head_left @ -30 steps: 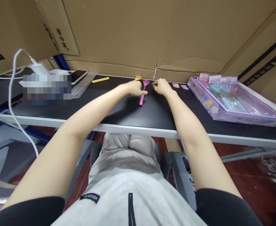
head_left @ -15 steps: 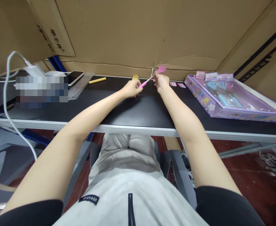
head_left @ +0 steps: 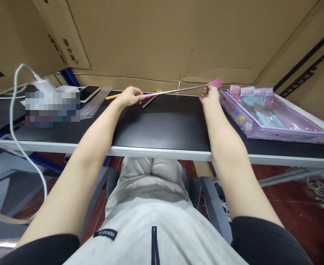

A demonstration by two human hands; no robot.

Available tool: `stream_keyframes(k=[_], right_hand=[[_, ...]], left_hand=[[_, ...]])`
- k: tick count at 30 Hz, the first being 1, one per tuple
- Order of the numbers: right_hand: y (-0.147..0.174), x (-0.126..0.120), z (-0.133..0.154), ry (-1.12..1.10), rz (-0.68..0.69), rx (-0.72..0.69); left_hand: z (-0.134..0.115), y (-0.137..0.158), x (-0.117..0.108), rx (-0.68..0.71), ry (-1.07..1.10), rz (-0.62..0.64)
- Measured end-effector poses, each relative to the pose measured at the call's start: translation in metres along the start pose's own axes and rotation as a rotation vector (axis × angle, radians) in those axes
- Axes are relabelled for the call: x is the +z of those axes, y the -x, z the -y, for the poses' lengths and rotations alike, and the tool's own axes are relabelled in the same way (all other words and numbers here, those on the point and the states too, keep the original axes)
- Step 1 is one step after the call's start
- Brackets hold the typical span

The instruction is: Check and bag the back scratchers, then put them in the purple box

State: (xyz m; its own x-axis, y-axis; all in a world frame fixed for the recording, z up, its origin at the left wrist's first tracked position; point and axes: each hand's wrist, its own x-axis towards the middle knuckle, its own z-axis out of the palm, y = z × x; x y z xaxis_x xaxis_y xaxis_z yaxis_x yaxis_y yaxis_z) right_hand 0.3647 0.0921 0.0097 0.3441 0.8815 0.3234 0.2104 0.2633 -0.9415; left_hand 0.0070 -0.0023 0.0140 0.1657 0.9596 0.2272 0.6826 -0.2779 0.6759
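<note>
A pink back scratcher (head_left: 178,90) with a telescopic metal rod is stretched nearly level between my hands above the black table. My left hand (head_left: 130,96) is closed around its pink grip. At the other end, my right hand (head_left: 211,95) pinches the rod just below the pink claw-shaped head. Behind the rod, a yellow claw head on a thin rod (head_left: 150,101) lies on the table. Partly hidden by my left hand, a yellow stick-like handle (head_left: 112,96) rests to its left.
A purple display box (head_left: 250,127) holding packaged blue scratchers stands on the right. On the left are a phone (head_left: 89,93), a clear plastic bag (head_left: 92,106) and a white charger cable (head_left: 13,106). A cardboard wall (head_left: 151,40) closes off the table's back.
My hands have moved apart, left hand leftward and right hand rightward. The back scratcher's rod is now drawn out much longer, and the yellow-headed rod is uncovered on the table.
</note>
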Motion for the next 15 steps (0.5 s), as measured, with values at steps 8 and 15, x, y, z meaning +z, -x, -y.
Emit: stream_keyframes(k=[8, 15], right_hand=[[0.020, 0.034, 0.006, -0.138, 0.001, 0.117], [0.090, 0.098, 0.025, -0.243, 0.139, 0.141]], left_hand=[[-0.008, 0.006, 0.009, 0.018, 0.042, 0.038], [-0.018, -0.002, 0.031, 0.065, 0.096, 0.066]])
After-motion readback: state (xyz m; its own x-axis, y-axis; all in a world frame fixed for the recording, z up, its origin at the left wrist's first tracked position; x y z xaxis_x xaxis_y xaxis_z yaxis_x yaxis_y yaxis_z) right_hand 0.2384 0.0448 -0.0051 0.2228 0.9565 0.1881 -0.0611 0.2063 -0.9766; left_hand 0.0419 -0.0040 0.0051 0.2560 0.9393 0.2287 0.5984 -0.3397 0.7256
